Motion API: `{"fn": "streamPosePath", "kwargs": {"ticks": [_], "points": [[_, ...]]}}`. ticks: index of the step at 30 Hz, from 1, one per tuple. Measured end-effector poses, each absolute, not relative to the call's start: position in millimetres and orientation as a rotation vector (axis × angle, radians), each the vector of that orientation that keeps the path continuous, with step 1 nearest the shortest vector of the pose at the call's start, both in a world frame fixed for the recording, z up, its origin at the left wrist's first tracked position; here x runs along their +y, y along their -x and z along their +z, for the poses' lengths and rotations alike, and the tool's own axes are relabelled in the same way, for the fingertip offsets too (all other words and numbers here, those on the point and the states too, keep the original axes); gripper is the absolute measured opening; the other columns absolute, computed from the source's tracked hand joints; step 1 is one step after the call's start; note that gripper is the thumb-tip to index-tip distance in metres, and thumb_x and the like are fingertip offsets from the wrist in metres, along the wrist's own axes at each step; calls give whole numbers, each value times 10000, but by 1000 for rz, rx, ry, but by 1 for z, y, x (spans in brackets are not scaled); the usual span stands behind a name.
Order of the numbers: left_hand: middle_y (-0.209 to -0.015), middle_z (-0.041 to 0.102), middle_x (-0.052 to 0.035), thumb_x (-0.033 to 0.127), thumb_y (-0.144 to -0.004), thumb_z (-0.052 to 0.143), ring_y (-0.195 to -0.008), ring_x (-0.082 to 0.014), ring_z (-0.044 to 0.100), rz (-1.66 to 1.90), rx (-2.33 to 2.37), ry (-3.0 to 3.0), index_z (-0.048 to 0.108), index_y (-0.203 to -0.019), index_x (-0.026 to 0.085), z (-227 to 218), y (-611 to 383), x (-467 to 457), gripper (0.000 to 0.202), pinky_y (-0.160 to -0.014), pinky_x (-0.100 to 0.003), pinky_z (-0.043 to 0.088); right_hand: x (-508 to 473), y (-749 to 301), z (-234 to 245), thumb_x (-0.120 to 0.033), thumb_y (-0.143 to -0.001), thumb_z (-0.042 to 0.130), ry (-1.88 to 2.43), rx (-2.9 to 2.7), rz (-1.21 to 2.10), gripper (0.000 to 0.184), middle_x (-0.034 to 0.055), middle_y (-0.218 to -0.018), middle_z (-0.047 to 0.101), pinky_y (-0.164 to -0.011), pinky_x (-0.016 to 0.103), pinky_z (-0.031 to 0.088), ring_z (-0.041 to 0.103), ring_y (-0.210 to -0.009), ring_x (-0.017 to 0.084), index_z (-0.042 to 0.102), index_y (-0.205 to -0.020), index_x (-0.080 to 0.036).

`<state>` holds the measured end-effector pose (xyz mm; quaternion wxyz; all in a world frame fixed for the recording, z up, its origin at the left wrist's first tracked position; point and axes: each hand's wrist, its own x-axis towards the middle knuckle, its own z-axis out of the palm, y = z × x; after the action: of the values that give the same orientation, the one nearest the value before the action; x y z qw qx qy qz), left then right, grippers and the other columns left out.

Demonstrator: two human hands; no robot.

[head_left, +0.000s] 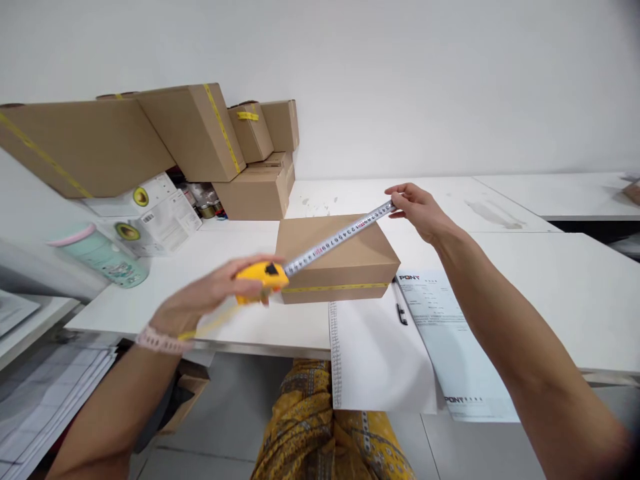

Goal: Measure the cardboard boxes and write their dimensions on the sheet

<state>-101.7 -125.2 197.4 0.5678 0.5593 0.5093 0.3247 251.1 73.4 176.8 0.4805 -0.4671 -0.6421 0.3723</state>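
Observation:
A small cardboard box [345, 270] with a yellow tape strip sits on the white table [550, 293] in front of me. My left hand [210, 293] is closed around a yellow tape measure case [260, 279] at the box's near left corner. The measure's blade [340, 237] runs diagonally above the box top. My right hand [417, 208] pinches the blade's far end beyond the box's far right corner.
Paper sheets [380, 353] and a printed form [450, 333] overhang the table's front edge, with a black pen [400, 308] between them. Stacked cardboard boxes [200, 133], white packages [155, 210] and a green bottle [103, 257] crowd the back left.

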Motion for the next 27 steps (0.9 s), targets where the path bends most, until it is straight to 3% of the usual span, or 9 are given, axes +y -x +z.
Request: {"fn": "streamPosePath", "kwargs": {"ticks": [2, 3, 7, 14, 27], "points": [[-1095, 711, -119, 390, -730, 808, -848, -278, 729, 788, 1063, -1039, 651, -1283, 267, 174, 68, -160, 588, -760, -416, 597, 77, -240, 183, -382, -884, 691, 1027, -1654, 961, 178, 54, -928, 649, -910, 405, 526, 617, -920, 192, 672, -929, -211], [-1014, 715, -97, 376, -676, 852, -771, -265, 739, 753, 947, -916, 652, -1213, 266, 159, 48, -173, 583, -703, -391, 596, 80, -233, 184, -391, -866, 718, 989, -1711, 1014, 191, 53, -915, 665, -899, 401, 519, 617, -897, 189, 683, -898, -206], [-1072, 668, -80, 446, -665, 883, -718, -229, 748, 915, 721, -653, 569, -1064, 237, 117, -31, -183, 550, -722, -377, 592, 103, -196, 173, -388, -809, 781, 937, -1865, 1189, 203, 47, -884, 702, -814, 357, 498, 607, -818, 170, 701, -815, -201], [-994, 635, -80, 589, -681, 832, -686, -247, 738, 1099, 764, -653, 601, -984, 193, 127, -72, -150, 550, -663, -375, 573, 140, -164, 146, -329, -778, 763, 1144, -1843, 1114, 189, 23, -724, 663, -668, 308, 461, 540, -677, 142, 655, -716, -186], [-1040, 640, -82, 578, -659, 844, -710, -253, 731, 1100, 792, -573, 605, -1008, 218, 126, -75, -155, 556, -629, -390, 595, 148, -166, 134, -413, -844, 673, 1142, -2138, 829, 243, 33, -741, 640, -709, 330, 437, 545, -747, 191, 635, -711, -213]]}}
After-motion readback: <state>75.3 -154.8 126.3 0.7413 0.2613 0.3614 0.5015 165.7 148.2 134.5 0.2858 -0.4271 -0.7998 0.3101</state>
